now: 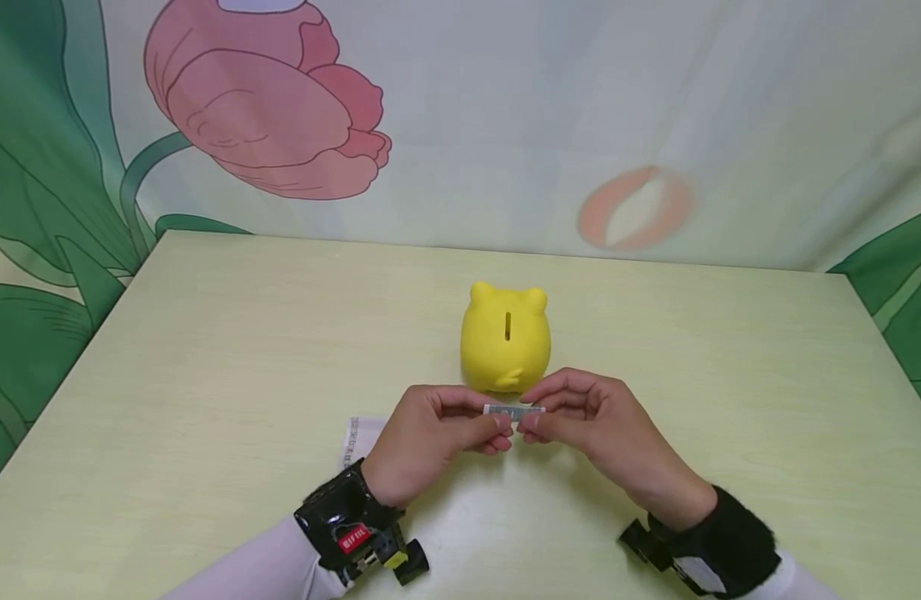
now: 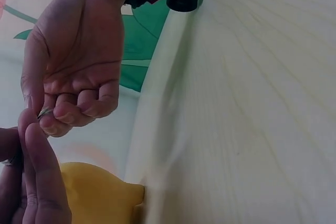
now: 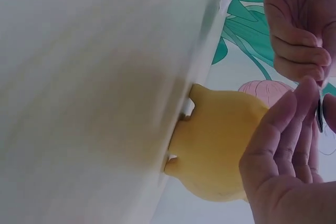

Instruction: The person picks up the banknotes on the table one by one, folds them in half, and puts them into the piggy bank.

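A small folded banknote [image 1: 514,412], narrow and grey with pale ends, is held level between both hands. My left hand [image 1: 445,425] pinches its left end between thumb and fingers. The right hand [image 1: 591,425] pinches the right end the same way. Just beyond the fingertips stands a yellow piggy bank [image 1: 505,342], its slot facing up and its tail toward me. The piggy bank [image 3: 220,140] rests on its feet in the right wrist view. Only a thin edge of the banknote [image 2: 44,112] shows in the left wrist view; the fingers hide the rest.
A pale sheet with a printed edge [image 1: 358,437] lies on the table, partly covered by the left hand. The light wood table [image 1: 205,350] ends at a curtain [image 1: 490,125] with flower and leaf drawings.
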{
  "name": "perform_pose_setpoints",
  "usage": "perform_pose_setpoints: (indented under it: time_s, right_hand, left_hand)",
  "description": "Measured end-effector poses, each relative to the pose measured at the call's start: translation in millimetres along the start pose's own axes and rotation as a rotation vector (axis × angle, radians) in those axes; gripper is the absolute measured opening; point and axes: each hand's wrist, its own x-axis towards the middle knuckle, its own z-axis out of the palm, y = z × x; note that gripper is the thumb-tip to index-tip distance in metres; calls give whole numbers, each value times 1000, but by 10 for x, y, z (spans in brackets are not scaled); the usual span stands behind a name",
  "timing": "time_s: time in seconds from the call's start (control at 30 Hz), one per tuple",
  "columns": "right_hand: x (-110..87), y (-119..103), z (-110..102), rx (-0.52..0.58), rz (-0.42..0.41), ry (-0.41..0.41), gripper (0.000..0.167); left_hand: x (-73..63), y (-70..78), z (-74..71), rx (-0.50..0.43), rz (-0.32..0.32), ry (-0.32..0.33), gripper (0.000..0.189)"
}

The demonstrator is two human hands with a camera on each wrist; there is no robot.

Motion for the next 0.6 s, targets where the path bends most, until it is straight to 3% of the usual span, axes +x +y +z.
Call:
perform_pose_setpoints:
  time_s: [0.27,0.6]
  right_hand:
    - [-3,6,15,-14,-14,-23,17]
    - [-18,-39,17,-37,5,-38,18]
  left_hand:
    - [-13,-13,7,15,22,-40,23]
    - [-30,12,33,74,41,-32,18]
